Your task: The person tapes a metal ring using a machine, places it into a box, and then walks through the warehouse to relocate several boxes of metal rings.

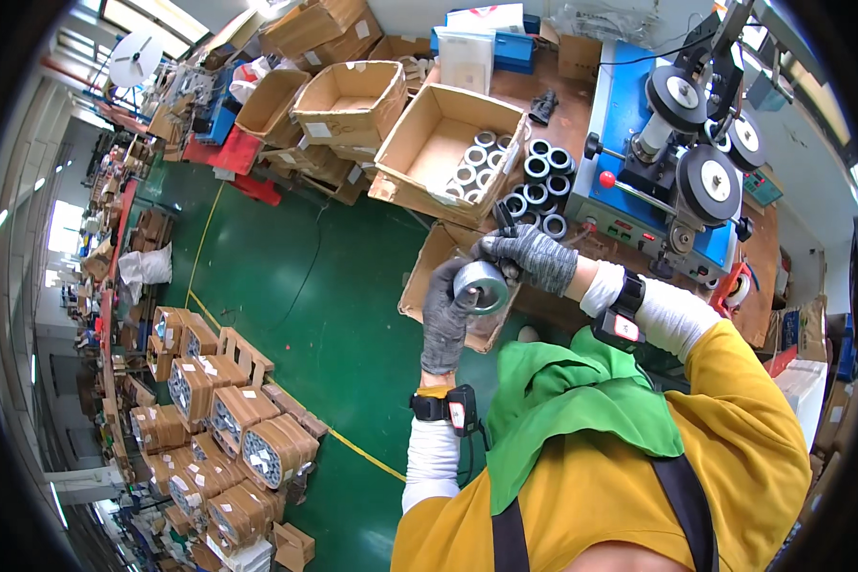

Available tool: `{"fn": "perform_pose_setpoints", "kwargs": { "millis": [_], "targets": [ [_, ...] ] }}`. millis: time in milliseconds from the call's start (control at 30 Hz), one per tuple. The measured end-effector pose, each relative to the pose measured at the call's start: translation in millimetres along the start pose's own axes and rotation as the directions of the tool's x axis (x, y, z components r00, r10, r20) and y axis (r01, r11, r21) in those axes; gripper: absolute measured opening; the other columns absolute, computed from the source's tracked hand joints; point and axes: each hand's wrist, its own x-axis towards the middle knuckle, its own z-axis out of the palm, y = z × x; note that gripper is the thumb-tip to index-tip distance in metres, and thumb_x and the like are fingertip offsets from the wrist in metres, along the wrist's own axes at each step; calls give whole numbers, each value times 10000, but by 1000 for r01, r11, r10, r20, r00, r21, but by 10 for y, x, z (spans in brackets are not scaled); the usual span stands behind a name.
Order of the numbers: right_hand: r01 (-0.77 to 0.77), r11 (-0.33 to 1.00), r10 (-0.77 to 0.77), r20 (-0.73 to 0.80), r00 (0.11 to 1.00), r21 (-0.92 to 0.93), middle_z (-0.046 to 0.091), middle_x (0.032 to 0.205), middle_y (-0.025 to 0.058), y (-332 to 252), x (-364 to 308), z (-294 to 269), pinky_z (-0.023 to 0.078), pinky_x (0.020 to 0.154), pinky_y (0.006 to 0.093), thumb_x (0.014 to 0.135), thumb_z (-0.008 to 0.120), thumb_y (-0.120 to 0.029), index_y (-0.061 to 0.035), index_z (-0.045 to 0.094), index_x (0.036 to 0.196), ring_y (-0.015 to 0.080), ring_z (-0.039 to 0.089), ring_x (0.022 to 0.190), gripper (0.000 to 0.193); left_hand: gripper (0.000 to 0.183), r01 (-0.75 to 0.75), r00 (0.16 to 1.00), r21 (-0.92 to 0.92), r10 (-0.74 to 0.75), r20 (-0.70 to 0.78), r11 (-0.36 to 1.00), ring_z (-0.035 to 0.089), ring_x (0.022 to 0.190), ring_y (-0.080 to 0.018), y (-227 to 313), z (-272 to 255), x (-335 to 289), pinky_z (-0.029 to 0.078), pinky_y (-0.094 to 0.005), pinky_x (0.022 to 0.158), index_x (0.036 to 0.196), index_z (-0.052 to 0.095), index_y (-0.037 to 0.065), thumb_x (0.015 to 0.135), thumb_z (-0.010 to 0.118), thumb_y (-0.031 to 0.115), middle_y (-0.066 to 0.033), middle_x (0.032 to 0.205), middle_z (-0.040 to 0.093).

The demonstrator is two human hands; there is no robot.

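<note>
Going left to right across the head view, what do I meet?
Brown taped cardboard cartons, grey-gloved left hand, silver metal ring, grey-gloved right hand, blue-and-grey machine with black wheels.

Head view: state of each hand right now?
Left hand: closed, holding a silvery ring.
Right hand: curled near the ring; whether holding anything, cannot tell.

The grey-gloved left hand (pixel 442 326) holds a silver metal ring (pixel 471 277) just beside the grey-gloved right hand (pixel 536 257); an open brown cardboard box (pixel 436 129) nearby contains pale round rings (pixel 465 169).

Room left of hands (pixel 443 322) (machine (pixel 650 143) rightward).
</note>
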Motion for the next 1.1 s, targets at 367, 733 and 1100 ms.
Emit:
{"fn": "perform_pose_setpoints", "kwargs": {
  "millis": [367, 733, 1100],
  "targets": [
    [292, 927, -334, -164, 928, -237, 589, 727, -21, 279, 214, 424, 391, 512, 191, 855, 525, -193, -22, 628, 892, 40, 470, 589, 202, 338, 9, 975, 753, 161, -153, 658, 540, 903, -182, -259, -82, -124, 482, -317, 736, 957, 524, -73, 822, 575, 233, -102, 970, 542],
    [330, 747, -155, 332, 930, -577, 568, 678, 37, 713, 1480, -296, 444, 549, 282, 812, 566, -218, -32, 587, 859, 108, 511, 592, 193, 346, 231, 387, -331, -399, -831, 915, 525, 893, -276, -993, -1546, -1335, 521, -404, 689, 1011, 517, -71, 796, 587, 191, -151, 980, 506],
    [253, 802, -76, 329, 941, -541, 596, 918, 95, 1963, 2050, 183, 415, 799, 319, 845, 536, -284, -40, 566, 998, 192, 533, 891, 289, 471, 371, 241, -413, -516, -822, 832, 496, 930, -280, -1304, -1256, -1909, 498, -442, 737, 1078, 476, -48, 756, 619, 265, -155, 1033, 478]
  ]
}}
